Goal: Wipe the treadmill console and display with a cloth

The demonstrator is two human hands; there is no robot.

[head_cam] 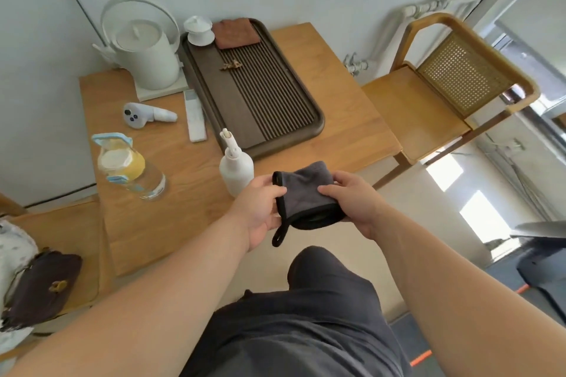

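A folded grey cloth (307, 193) with a black border and a hanging loop is held in front of me, over the near edge of a wooden table (171, 223). My left hand (262, 211) grips its left edge and my right hand (355, 202) grips its right side, thumb on top. A white spray bottle (235, 171) stands on the table just left of the cloth. At the far right edge a dark machine part (542, 269), possibly the treadmill, is only partly in view. No console or display shows.
On the table are a dark slatted tea tray (260, 95), a white kettle (147, 52), a white controller (144, 115), a remote (194, 116) and a water bottle (128, 168). A wooden chair (435, 95) stands at the right. A brown bag (39, 288) lies at the left.
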